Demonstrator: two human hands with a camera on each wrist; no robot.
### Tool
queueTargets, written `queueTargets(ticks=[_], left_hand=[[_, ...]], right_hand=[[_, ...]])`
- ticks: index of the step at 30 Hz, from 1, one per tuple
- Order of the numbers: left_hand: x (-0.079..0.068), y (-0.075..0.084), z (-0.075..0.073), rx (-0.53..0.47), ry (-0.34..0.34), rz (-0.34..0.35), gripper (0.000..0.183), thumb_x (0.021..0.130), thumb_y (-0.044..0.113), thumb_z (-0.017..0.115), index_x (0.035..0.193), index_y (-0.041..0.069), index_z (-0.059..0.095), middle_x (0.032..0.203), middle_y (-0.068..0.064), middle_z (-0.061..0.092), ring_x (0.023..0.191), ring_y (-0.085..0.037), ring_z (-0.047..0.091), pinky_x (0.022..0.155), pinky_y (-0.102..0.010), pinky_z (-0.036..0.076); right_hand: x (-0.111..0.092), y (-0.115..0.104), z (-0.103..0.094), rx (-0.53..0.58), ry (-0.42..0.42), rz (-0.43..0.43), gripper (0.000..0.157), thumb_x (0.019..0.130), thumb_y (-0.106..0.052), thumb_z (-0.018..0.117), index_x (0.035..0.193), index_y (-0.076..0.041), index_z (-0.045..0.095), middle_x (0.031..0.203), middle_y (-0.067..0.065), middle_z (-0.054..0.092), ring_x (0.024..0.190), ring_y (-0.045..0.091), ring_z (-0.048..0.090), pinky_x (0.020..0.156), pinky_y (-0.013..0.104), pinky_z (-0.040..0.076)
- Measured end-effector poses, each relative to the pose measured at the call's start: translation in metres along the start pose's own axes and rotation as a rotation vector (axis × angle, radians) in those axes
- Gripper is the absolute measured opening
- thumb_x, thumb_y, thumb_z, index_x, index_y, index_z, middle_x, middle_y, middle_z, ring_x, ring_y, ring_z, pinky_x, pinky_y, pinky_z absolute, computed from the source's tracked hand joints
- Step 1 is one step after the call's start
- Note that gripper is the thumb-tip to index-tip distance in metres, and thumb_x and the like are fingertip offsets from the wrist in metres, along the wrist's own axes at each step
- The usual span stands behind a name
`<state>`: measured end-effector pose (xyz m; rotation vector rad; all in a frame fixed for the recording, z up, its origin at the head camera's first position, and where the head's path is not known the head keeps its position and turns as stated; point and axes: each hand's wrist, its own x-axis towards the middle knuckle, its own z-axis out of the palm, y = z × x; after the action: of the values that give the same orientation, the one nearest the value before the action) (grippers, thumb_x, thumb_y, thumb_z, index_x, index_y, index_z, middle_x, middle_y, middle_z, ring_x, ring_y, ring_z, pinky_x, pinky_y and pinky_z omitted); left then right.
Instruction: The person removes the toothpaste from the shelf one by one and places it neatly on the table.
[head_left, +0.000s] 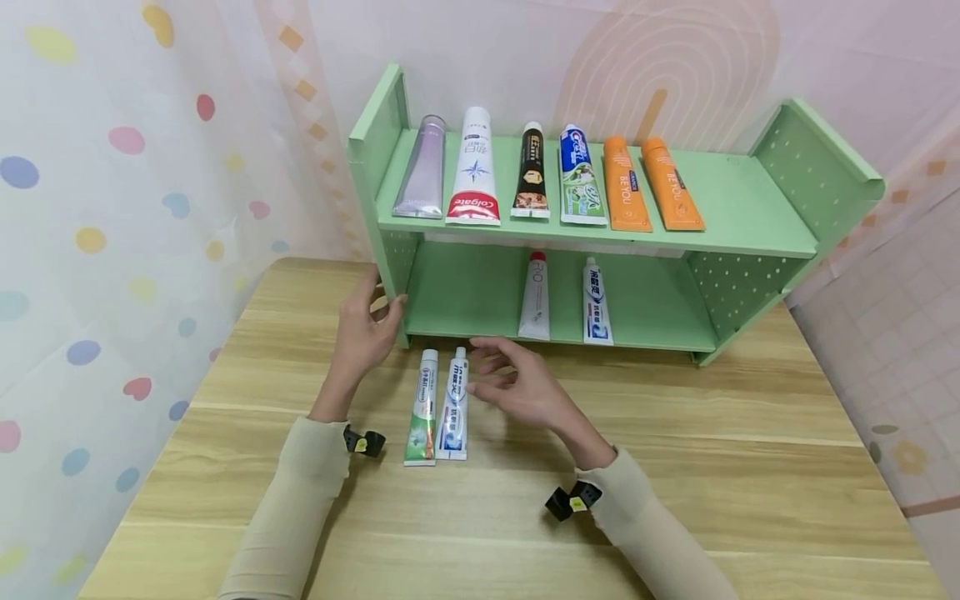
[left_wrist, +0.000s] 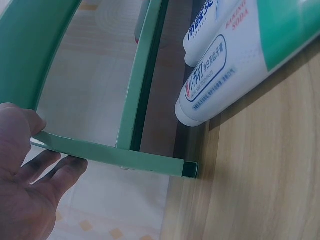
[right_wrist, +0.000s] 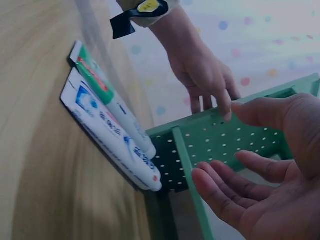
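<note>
Head: shelf (head_left: 738, 200), table (head_left: 457, 533), dotted cloth (head_left: 172, 150)

Shows pale green on the shelf (head_left: 480, 292), with white dots on its side panel (head_left: 731, 287); white with a green end on one tube (head_left: 422, 408), white with blue print on the neighbouring tube (head_left: 453, 408). Adds yellowish wood grain on the counter (head_left: 750, 467) and multicoloured spots on the white fabric (head_left: 150, 250).

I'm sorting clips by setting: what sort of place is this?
Probably an indoor tabletop setup, perhaps staged: a wood-grain table, a green shelf holding tubes, and a dotted backdrop behind.
</note>
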<state>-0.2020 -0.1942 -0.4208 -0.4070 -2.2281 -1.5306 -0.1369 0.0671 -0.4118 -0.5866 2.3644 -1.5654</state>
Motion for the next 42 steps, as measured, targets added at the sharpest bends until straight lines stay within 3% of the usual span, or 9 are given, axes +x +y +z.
queueTargets(ticks=[5,11,19,25,34,42], left_hand=[[0.000,-0.005,-0.001,-0.009,-0.006,0.018,0.053,0.098,-0.003,0.060,0.149,-0.003,0.046,0.141,-0.030,0.056,0.124,-0.049,0.062,0.098,-0.042,0.060],[0.000,-0.009,-0.001,-0.031,-0.006,0.025,0.051,0.098,-0.002,0.061,0.147,-0.003,0.047,0.140,-0.031,0.056,0.124,-0.049,0.062,0.098,-0.040,0.060],[-0.001,-0.007,-0.002,-0.019,0.001,0.036,0.051,0.098,-0.003,0.061,0.147,-0.002,0.048,0.142,-0.029,0.056,0.123,-0.048,0.063,0.097,-0.039,0.060],[0.000,-0.008,-0.002,-0.022,-0.004,0.033,0.052,0.098,-0.003,0.061,0.148,-0.002,0.047,0.144,-0.028,0.055,0.124,-0.049,0.062,0.097,-0.038,0.060],[-0.001,-0.008,-0.001,-0.003,0.004,0.029,0.054,0.097,-0.006,0.060,0.149,-0.003,0.045,0.143,-0.030,0.055,0.122,-0.051,0.062,0.094,-0.046,0.060],[-0.001,-0.009,-0.001,-0.006,0.004,0.033,0.053,0.098,-0.003,0.060,0.149,0.000,0.047,0.144,-0.027,0.056,0.123,-0.048,0.062,0.096,-0.040,0.060]], right_hand=[[-0.002,-0.005,-0.007,-0.008,0.013,-0.068,0.059,0.091,-0.014,0.077,0.145,-0.010,0.054,0.140,0.011,0.061,0.123,0.035,0.062,0.107,0.048,0.059],[-0.006,-0.012,-0.016,-0.020,0.022,-0.154,0.064,0.090,-0.014,0.080,0.147,-0.008,0.051,0.145,0.009,0.057,0.128,0.032,0.060,0.113,0.050,0.055],[-0.011,-0.021,-0.027,-0.064,0.032,-0.245,0.070,0.088,-0.017,0.082,0.150,-0.017,0.049,0.151,0.004,0.053,0.134,0.030,0.056,0.116,0.042,0.053],[-0.017,-0.025,-0.038,-0.096,0.047,-0.338,0.074,0.088,-0.016,0.082,0.153,-0.018,0.047,0.156,0.003,0.049,0.138,0.027,0.052,0.117,0.048,0.051],[-0.026,-0.031,-0.056,-0.204,0.089,-0.343,0.082,0.087,-0.028,0.082,0.158,-0.030,0.040,0.164,-0.010,0.038,0.150,0.017,0.039,0.123,0.055,0.042],[-0.029,-0.035,-0.073,-0.217,0.120,-0.426,0.084,0.086,-0.032,0.082,0.158,-0.023,0.039,0.166,-0.007,0.035,0.155,0.017,0.031,0.128,0.059,0.031]])
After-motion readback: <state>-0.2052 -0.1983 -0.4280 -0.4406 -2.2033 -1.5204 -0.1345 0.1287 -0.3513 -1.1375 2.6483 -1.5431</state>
